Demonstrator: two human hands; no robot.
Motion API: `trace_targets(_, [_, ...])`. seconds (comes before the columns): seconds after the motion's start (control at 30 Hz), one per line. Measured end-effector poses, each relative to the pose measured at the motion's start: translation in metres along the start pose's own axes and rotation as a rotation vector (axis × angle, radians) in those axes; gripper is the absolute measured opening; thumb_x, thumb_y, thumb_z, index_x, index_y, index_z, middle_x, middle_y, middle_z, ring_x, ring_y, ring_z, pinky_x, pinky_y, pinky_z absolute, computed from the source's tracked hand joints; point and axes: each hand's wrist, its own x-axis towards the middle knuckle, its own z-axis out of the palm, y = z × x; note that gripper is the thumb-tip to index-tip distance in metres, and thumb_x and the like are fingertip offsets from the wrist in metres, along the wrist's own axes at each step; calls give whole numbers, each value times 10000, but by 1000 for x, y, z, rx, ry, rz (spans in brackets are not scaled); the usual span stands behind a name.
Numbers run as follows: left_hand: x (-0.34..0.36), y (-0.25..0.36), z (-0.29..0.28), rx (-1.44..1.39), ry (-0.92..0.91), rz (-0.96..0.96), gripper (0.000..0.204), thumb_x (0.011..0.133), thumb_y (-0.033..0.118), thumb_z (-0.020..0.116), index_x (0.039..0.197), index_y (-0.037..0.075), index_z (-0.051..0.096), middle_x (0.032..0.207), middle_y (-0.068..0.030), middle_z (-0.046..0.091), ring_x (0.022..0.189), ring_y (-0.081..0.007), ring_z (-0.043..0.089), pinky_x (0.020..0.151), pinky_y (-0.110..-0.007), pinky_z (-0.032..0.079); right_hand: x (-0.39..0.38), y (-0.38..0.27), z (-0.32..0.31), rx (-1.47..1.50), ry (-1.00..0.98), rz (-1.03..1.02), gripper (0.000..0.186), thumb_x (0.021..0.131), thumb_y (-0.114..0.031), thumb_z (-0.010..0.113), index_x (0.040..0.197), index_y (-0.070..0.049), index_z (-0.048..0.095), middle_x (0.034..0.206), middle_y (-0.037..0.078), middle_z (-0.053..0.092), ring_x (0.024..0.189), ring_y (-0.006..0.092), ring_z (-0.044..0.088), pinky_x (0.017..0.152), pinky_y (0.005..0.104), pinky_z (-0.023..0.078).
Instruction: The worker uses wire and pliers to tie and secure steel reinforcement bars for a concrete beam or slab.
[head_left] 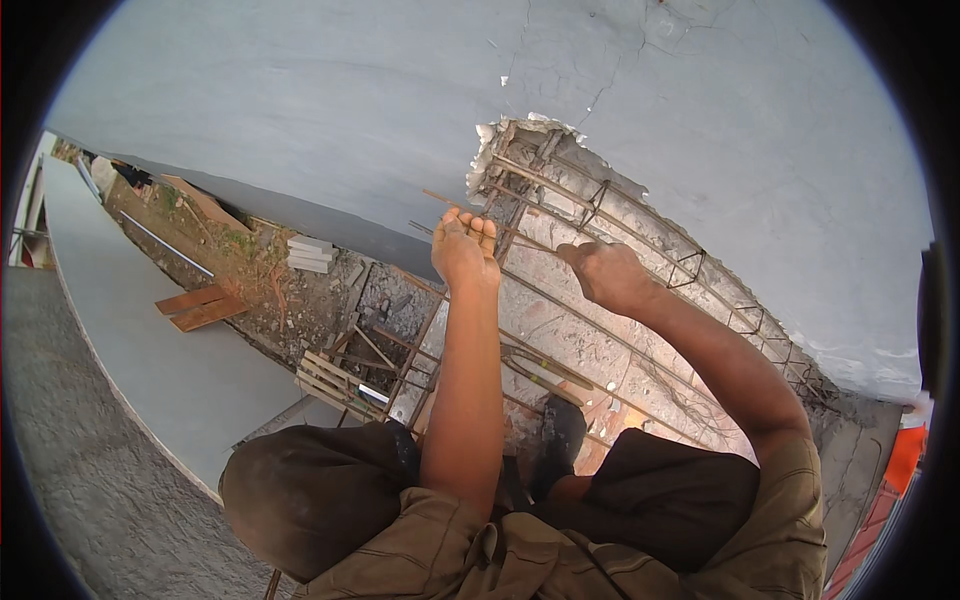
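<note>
A thin steel rebar rod (530, 242) crosses the broken-out opening (560, 210) in the pale grey rendered wall (710, 120). My left hand (465, 245) is closed on the rod, fingers curled upward beside the chipped edge. My right hand (607, 272) grips the same rod further right, its fingers wrapped round it. Around both hands are more exposed rusty bars (555, 293) and small square stirrups (685, 268) along the recess. Crumbled concrete (640, 330) lies beneath the bars.
My bent knees and boot (560, 435) are below, among the bars. Down on the left are a long grey ledge (120, 300), orange-brown boards (200, 305), pale blocks (310, 255), stacked timber strips (330, 380) and rubble. An orange object (905, 455) shows at far right.
</note>
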Motion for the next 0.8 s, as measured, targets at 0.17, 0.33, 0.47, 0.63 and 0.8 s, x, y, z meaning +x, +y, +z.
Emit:
trace_targets(0.17, [24,-15,-30,70,-2,-233,205,988,158,398,1069,11,515,1006,-100,594,862,-167,623,756,-294,561,5,2,-45,783,122,287,165,905,-137,533,972,-14,619,643,36,559,579,115,533,554,266,470])
trace_targets(0.33, [-1,-75,-36,-98,-118,-719,230,968,180,451,980,-12,577,828,-101,651,760,-187,662,666,-295,585,25,7,-32,1239,581,274,185,923,-194,569,900,-13,605,659,-18,561,581,67,518,545,228,460])
trace_targets(0.47, [-21,-79,-40,654,-455,-841,324,926,318,551,952,-3,588,757,-72,628,627,-141,612,542,-254,526,20,5,-51,1083,461,417,194,910,-189,577,900,1,617,653,57,610,552,133,552,546,285,480])
trace_targets(0.63, [-30,-64,-15,342,-462,-310,447,884,409,607,985,-25,626,708,-46,598,573,-148,566,545,-278,494,10,12,-18,583,216,359,175,866,-146,547,856,13,619,683,250,581,623,380,588,594,406,489])
trace_targets(0.8, [-21,-72,-19,582,-483,-169,298,894,254,628,975,-33,652,767,-61,633,634,-125,593,603,-246,519,11,10,20,522,197,252,181,860,-119,495,784,3,604,727,260,601,703,419,607,653,469,499])
